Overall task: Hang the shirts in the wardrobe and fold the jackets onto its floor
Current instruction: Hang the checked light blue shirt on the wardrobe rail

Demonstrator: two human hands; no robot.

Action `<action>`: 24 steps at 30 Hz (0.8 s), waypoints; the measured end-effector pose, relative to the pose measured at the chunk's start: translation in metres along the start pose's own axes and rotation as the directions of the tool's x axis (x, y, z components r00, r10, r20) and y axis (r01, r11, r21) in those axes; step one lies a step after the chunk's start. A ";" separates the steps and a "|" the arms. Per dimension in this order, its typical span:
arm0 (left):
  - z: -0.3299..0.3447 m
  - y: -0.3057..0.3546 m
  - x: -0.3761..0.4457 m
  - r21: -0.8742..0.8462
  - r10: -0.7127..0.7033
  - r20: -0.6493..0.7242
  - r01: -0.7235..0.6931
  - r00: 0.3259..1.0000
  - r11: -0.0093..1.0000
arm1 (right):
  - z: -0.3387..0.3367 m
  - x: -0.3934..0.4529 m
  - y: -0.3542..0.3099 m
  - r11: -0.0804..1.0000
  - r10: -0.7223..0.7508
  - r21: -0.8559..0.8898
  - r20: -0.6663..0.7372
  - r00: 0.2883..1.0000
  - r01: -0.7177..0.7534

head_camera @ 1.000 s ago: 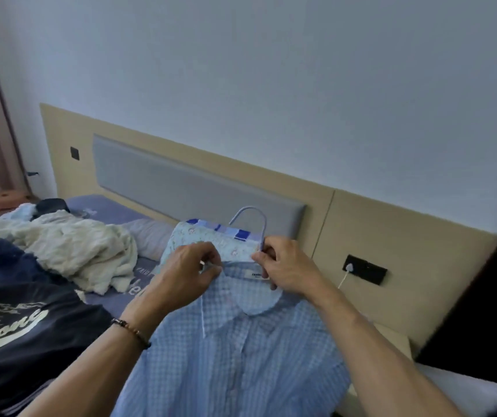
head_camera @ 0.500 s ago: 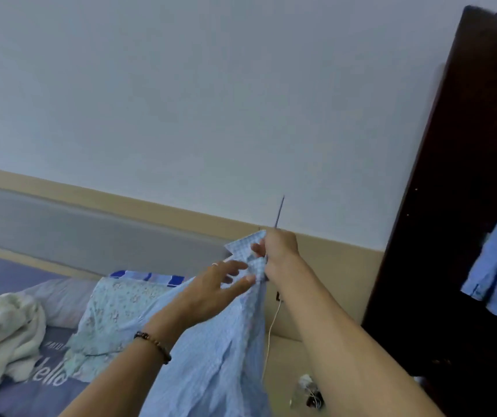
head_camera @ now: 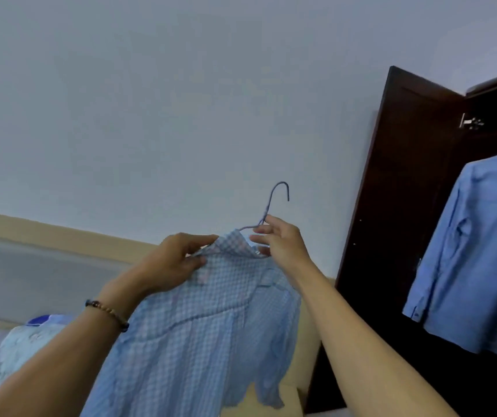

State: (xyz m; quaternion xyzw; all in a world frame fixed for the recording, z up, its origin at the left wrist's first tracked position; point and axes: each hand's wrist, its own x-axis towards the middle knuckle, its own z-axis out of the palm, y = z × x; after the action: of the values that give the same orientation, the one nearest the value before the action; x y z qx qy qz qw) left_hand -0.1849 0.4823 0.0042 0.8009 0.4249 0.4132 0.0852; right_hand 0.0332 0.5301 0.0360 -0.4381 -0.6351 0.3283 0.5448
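A light blue checked shirt (head_camera: 199, 335) hangs on a blue wire hanger (head_camera: 274, 200), held up in the air before me. My left hand (head_camera: 172, 263) pinches the shirt's collar at the left. My right hand (head_camera: 283, 242) holds the hanger by its neck, just under the hook. To the right stands the dark brown wardrobe (head_camera: 406, 206) with its door swung open. Inside it a plain blue shirt (head_camera: 475, 260) hangs from the rail.
A bed lies at the lower left with a floral pillow (head_camera: 15, 350) on it. Behind it run a beige headboard (head_camera: 60, 233) and a bare pale wall. A beige bedside table (head_camera: 298, 380) stands between bed and wardrobe.
I have lifted the checked shirt off the bed and turned right toward the wardrobe. My right hand moved from the collar to the hanger's neck, and the hook now faces right.
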 end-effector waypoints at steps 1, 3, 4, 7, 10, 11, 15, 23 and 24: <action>0.004 0.005 0.011 0.008 0.020 0.008 -0.020 1.000 1.000 | -0.012 0.004 0.002 0.997 0.022 0.072 -0.002 1.000 -0.021; 0.021 0.017 0.042 0.011 0.085 0.030 -0.085 0.996 0.996 | -0.043 0.016 0.007 0.969 0.077 0.237 -0.042 0.996 -0.064; 0.032 0.023 0.059 0.022 0.105 0.041 -0.106 0.994 0.994 | -0.059 0.024 0.011 0.949 0.096 0.308 -0.066 0.993 -0.071; 0.076 0.041 0.115 0.172 0.142 0.060 -0.151 0.988 0.973 | -0.111 0.048 0.026 0.930 0.102 0.367 -0.167 0.981 -0.034; 0.127 0.060 0.177 0.518 0.166 0.008 -0.146 0.986 0.843 | -0.170 0.083 0.047 0.969 0.040 0.245 -0.298 0.954 0.036; 0.151 0.067 0.201 0.583 0.185 -0.031 -0.133 0.982 0.802 | -0.195 0.097 0.056 0.979 0.017 0.199 -0.330 0.944 0.052; 0.238 0.090 0.294 0.656 0.307 -0.160 -0.131 0.938 0.743 | -0.304 0.158 0.082 0.993 -0.084 0.047 -0.398 0.913 0.112; 0.366 0.145 0.435 0.620 0.451 -0.269 -0.206 0.851 0.757 | -0.469 0.257 0.100 0.943 -0.275 -0.304 -0.485 0.830 0.135; 0.383 0.153 0.454 0.602 0.467 -0.272 -0.230 0.841 0.765 | -0.486 0.268 0.101 0.929 -0.294 -0.350 -0.503 0.813 0.120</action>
State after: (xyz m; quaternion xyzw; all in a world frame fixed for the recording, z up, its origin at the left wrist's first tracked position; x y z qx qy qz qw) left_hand 0.3249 0.8098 0.0998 0.7530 0.3725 0.4398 -0.3175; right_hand 0.5232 0.7861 0.1471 -0.5187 -0.5397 0.0264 0.6626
